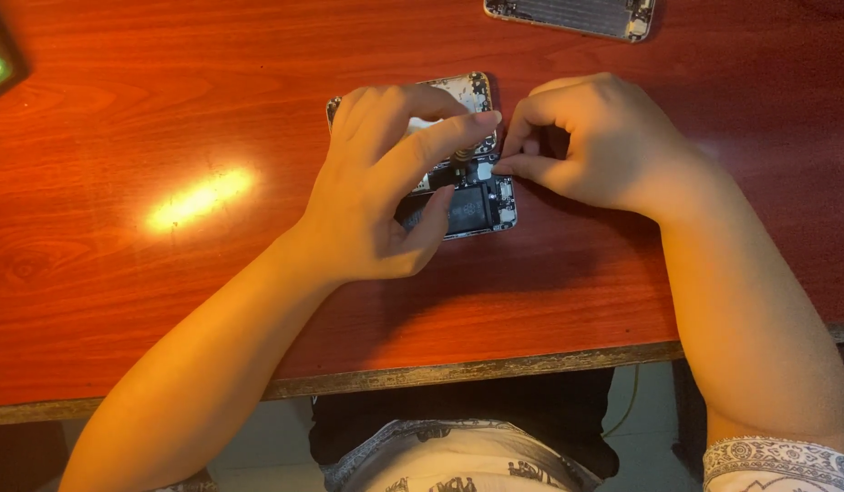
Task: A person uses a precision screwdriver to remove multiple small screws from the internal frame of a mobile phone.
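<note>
On the red-brown wooden bench (121, 273), a little beyond its middle, lay an opened phone (472, 205) with its insides showing: a dark battery and small metal parts. Both hands worked over it. The left hand (385, 187) came in from the near left and covered most of the phone; its fingers were curled, the forefinger stretched to the right across the phone's upper part and the thumb resting against the dark battery area near the phone's near edge. The right hand (591, 141) came in from the near right, closed into a loose fist, with thumb and forefinger pinched together at the phone's right edge, just beside a small pale part (484, 170) inside it. Whether the pinch held anything was too small to tell. The tips of the two hands almost met above the phone. At the far edge of the view, well apart, lay a second phone shell (572, 16), grey and only partly seen. A bright patch of light (199, 199) shone on the bench to the left.
</note>
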